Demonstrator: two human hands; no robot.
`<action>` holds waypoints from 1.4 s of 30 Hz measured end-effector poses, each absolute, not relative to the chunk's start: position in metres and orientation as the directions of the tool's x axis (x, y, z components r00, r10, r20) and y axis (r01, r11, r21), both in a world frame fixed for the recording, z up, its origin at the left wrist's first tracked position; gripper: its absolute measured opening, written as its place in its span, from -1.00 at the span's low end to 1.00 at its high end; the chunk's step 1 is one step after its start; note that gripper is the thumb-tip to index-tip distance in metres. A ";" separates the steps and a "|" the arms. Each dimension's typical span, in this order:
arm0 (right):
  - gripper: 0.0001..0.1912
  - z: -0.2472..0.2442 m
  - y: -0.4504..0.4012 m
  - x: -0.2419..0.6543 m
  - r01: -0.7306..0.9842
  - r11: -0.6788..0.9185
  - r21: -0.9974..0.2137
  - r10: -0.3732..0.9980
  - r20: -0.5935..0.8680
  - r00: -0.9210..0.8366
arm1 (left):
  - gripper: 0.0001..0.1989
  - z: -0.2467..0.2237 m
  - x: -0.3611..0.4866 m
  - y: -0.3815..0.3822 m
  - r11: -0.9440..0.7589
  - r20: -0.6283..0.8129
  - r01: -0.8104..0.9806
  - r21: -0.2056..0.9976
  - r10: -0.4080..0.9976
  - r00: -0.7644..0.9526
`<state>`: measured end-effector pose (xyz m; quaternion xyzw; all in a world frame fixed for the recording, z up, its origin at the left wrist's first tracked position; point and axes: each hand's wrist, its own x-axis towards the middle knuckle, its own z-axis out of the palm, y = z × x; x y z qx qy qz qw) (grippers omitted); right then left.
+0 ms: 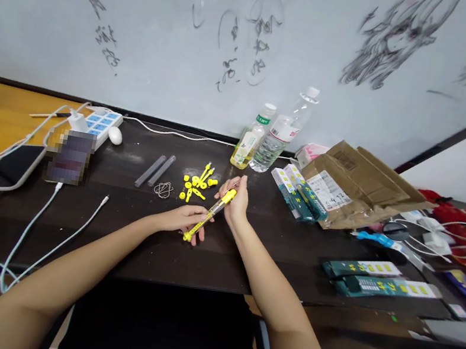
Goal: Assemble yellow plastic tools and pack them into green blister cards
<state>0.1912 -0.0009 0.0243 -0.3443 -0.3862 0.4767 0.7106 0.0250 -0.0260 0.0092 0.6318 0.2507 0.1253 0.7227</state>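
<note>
Both hands hold one slim clear tube with yellow end parts (219, 205), slanted from lower left to upper right above the dark table. My left hand (185, 219) is closed around its lower part, near the yellow end. Closed at the upper end is my right hand (235, 199), its thumb and fingers near the yellow cap. Just beyond lies a loose group of small yellow plastic parts (195, 185). Two clear tubes (156, 170) rest side by side to the left, with a bent thin wire piece (163, 189) close by.
Two bottles, one with yellow liquid (247, 144) and one clear (276, 140), stand by the whiteboard (158, 35). Green-and-white boxes (297, 193) and a brown paper package (357, 184) lie right. Phones (12, 167), cables and a power strip (101, 124) occupy the left.
</note>
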 end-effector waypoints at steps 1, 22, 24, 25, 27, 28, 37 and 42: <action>-0.47 0.025 0.001 0.194 -0.420 0.301 -0.856 0.943 0.202 0.264 | -0.49 0.009 0.025 -0.026 0.169 -0.198 0.130 0.977 0.496 0.846; -0.51 0.039 0.001 0.207 -0.463 0.317 -0.828 0.922 0.155 0.355 | -0.66 0.006 0.026 -0.027 -0.432 0.183 0.264 0.862 0.751 0.634; -0.52 0.042 -0.002 0.205 -0.422 0.360 -0.832 0.904 0.201 0.376 | -0.66 0.007 0.025 -0.026 -0.527 0.226 0.336 0.781 0.740 0.634; -0.53 0.042 -0.003 0.204 -0.407 0.378 -0.832 0.896 0.217 0.387 | -0.65 0.007 0.025 -0.026 -0.548 0.229 0.367 0.751 0.738 0.634; -0.53 0.043 -0.004 0.203 -0.388 0.405 -0.828 0.878 0.235 0.416 | -0.67 0.008 0.025 -0.026 -0.560 0.216 0.433 0.707 0.753 0.621; -0.53 0.043 -0.004 0.203 -0.381 0.416 -0.825 0.869 0.238 0.433 | -0.69 0.008 0.025 -0.026 -0.557 0.207 0.465 0.688 0.765 0.610; -0.56 0.048 -0.001 0.213 -0.392 0.514 -0.763 0.790 0.243 0.562 | -0.73 0.006 0.028 -0.022 -0.365 0.085 0.438 0.821 0.838 0.539; -0.57 0.049 -0.005 0.207 -0.341 0.541 -0.769 0.767 0.284 0.575 | -0.64 0.005 0.032 -0.024 -0.113 -0.095 0.366 0.924 0.858 0.505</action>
